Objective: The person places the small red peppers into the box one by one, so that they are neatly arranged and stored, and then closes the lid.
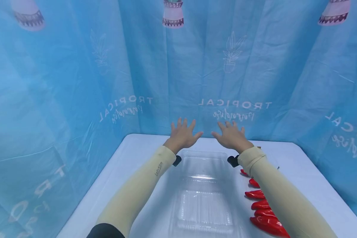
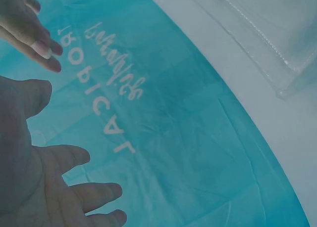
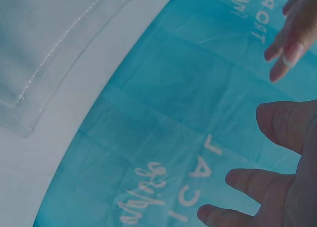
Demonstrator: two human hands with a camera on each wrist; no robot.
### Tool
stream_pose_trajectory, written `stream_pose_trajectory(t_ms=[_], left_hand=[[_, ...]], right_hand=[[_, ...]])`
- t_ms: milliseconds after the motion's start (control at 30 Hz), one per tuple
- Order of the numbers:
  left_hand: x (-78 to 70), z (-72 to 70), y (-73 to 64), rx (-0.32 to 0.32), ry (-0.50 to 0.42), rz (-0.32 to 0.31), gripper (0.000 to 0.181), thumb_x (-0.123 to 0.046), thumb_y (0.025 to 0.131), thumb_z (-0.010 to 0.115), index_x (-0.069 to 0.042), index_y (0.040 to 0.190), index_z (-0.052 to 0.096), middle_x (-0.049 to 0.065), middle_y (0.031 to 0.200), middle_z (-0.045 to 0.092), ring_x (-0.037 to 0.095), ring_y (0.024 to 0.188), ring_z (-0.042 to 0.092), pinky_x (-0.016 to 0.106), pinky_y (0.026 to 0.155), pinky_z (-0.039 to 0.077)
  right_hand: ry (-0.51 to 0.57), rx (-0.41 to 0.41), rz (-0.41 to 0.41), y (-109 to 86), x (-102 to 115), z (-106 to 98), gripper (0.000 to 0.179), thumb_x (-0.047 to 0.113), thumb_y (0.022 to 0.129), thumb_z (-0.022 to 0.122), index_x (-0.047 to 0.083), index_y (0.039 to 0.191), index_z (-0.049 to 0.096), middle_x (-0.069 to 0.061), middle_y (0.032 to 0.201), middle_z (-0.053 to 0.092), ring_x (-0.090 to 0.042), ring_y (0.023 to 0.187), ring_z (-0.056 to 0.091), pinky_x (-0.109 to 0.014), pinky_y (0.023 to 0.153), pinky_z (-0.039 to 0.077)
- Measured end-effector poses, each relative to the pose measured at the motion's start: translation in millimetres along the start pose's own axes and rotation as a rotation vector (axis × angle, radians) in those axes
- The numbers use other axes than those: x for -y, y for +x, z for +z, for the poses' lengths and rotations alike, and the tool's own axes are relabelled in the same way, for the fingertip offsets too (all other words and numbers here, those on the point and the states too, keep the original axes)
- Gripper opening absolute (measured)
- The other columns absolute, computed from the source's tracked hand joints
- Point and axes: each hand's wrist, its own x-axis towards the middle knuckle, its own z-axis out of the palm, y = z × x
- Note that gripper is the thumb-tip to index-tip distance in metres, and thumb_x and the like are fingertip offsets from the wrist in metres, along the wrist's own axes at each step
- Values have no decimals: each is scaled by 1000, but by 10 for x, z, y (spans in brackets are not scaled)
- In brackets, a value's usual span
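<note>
Both bare hands reach forward over the far end of a white table, fingers spread, holding nothing. My left hand (image 1: 182, 135) is above the far left corner of a clear plastic container (image 1: 206, 191), apart from it. Across from it, my right hand (image 1: 231, 135) hovers over the far right corner of the same container. Red peppers (image 1: 266, 221) lie in a column along the container's right side, several of them partly hidden under the right forearm. Each wrist view shows its own spread hand, with fingers of the other hand nearby.
A blue curtain (image 1: 178, 66) with white lettering and plant prints surrounds the white table (image 1: 142, 145) at the back and sides. Black straps show at both wrists. A stem tip (image 1: 278, 168) pokes out beyond the right forearm.
</note>
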Motion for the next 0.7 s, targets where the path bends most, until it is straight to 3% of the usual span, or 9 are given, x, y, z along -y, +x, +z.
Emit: stream_pose_trajectory(t_ms=[267, 367, 433, 533, 633, 700], left_hand=[[-16, -36, -130, -45, -32, 33, 76, -67, 103, 31, -25, 165, 17, 16, 168, 16, 40, 155, 5, 65, 120, 8], [29, -60, -268, -95, -51, 52, 77, -68, 103, 30, -26, 165, 16, 15, 169, 16, 40, 155, 5, 64, 121, 7], [92, -91, -440, -166, -46, 79, 77, -68, 103, 30, -25, 165, 16, 16, 168, 17, 40, 155, 5, 65, 120, 7], [223, -149, -932, -392, -22, 176, 73, -62, 104, 37, -21, 164, 25, 17, 166, 26, 40, 154, 14, 66, 119, 13], [383, -153, -1657, -651, -85, 274, 64, -49, 103, 53, -17, 157, 42, 13, 158, 43, 37, 149, 31, 64, 117, 24], [474, -66, -2164, -758, -213, 302, 54, -35, 99, 64, -16, 148, 55, 8, 147, 56, 31, 141, 45, 54, 116, 32]], right_hand=[[45, -64, -32, -220, -194, -113, 77, 57, 105, 40, 11, 164, 20, -28, 165, 15, -53, 151, -1, -77, 112, -2], [86, -95, -39, -404, -306, -206, 78, 58, 105, 40, 12, 164, 18, -27, 166, 14, -52, 151, -2, -77, 112, -3], [117, -128, -47, -589, -382, -278, 81, 61, 104, 40, 12, 164, 17, -27, 166, 14, -52, 151, -1, -77, 112, -2], [134, -181, -76, -1049, -502, -364, 86, 63, 101, 46, 15, 165, 15, -26, 165, 17, -52, 151, 5, -77, 112, 4], [136, -230, -72, -1747, -599, -344, 91, 60, 95, 60, 20, 165, 18, -24, 162, 28, -53, 146, 23, -79, 105, 27], [160, -244, -34, -2237, -722, -204, 91, 56, 92, 68, 23, 164, 24, -23, 157, 39, -53, 139, 38, -79, 90, 41]])
